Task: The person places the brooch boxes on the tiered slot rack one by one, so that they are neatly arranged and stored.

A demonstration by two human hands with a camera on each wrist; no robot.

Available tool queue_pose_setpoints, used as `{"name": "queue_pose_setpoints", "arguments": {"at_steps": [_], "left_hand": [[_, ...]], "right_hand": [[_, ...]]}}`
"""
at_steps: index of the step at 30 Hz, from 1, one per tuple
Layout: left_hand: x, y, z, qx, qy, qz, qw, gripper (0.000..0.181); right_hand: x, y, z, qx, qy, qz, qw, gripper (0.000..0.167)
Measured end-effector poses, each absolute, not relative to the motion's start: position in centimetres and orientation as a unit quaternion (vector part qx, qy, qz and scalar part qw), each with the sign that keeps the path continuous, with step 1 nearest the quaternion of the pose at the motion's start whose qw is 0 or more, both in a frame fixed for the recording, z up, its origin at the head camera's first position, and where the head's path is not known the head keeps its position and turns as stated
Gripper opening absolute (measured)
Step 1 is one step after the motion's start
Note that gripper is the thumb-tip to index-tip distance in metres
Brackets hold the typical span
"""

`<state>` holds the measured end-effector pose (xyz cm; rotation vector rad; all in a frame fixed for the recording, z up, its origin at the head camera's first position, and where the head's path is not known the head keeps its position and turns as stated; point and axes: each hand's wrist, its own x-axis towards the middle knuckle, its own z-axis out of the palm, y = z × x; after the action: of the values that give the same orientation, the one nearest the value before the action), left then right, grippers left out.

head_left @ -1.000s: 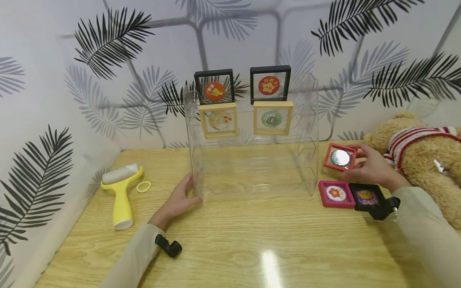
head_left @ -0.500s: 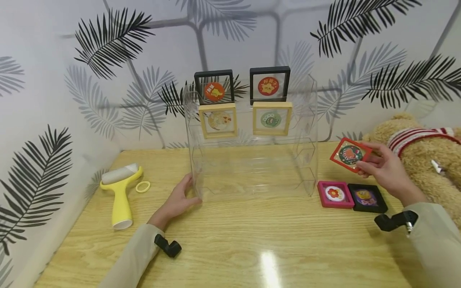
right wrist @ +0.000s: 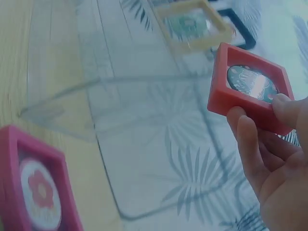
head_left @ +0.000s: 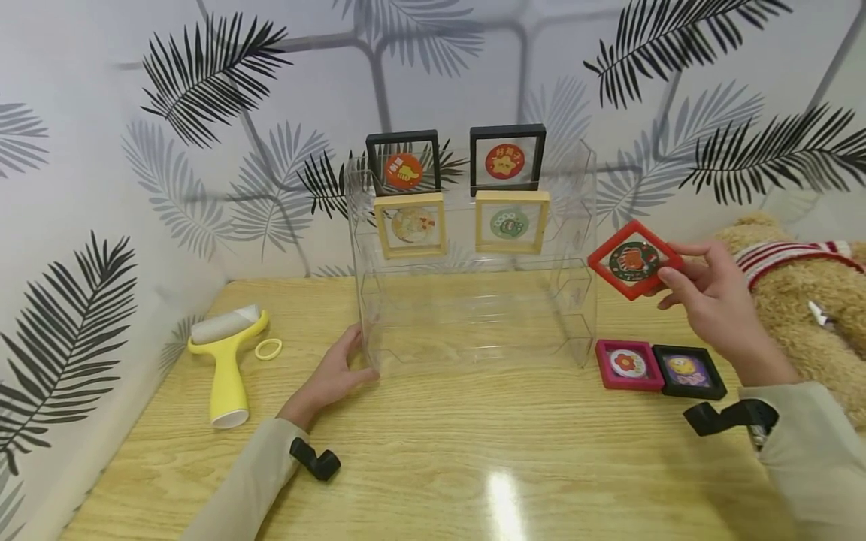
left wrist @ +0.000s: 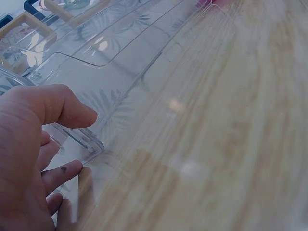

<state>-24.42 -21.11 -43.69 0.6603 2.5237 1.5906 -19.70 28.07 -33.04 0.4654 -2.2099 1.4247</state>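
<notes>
Right hand (head_left: 720, 304) pinches red frame (head_left: 632, 260) (turned cornerwise, badge showing) near clear rack (head_left: 473, 304); left hand (head_left: 334, 377), thumb and fingers spread, touches rack's lower left corner.

Clad in plain, pale beige long sleeves (head_left: 812, 451). Fitted at each wrist with a black, bent bracket (head_left: 325, 466). Showing a small silvery part (head_left: 759, 437) at the right one.

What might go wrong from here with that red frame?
The red frame may slip, as the right hand pinches it near one corner. The clear stand has faint edges that the frame could bump. The left hand is at the stand's side; a nudge might shift the stand.
</notes>
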Motion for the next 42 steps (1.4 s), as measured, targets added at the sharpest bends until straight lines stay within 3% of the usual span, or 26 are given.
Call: {"name": "queue_pose_setpoints", "arguments": {"at_steps": [7,17,25,35,42], "left_hand": [[-24.4,-21.0,-43.7,0.219,0.826,0.518,0.039,0.081],[-24.3,-21.1,-43.7,0.215,0.829,0.515,0.039,0.08],[-24.3,-21.1,-43.7,0.215,0.829,0.515,0.038,0.079],[-24.5,-21.1,-43.8,0.214,0.827,0.518,0.036,0.079],[-24.3,-21.0,-43.9,0.204,0.832,0.514,0.037,0.08]], "right_hand": [[-20.4,23.4,-31.9,0.239,-0.815,0.464,0.25,0.027],[-22.9,15.8,-31.8,0.26,-0.807,0.464,0.256,0.022],[-24.7,10.7,-31.2,0.284,-0.813,0.417,0.291,0.022],[-26.8,7.3,-32.7,0.321,-0.844,0.337,0.266,0.018],[-26.4,6.8,-33.3,0.33,-0.861,0.3,0.244,0.021]]}}
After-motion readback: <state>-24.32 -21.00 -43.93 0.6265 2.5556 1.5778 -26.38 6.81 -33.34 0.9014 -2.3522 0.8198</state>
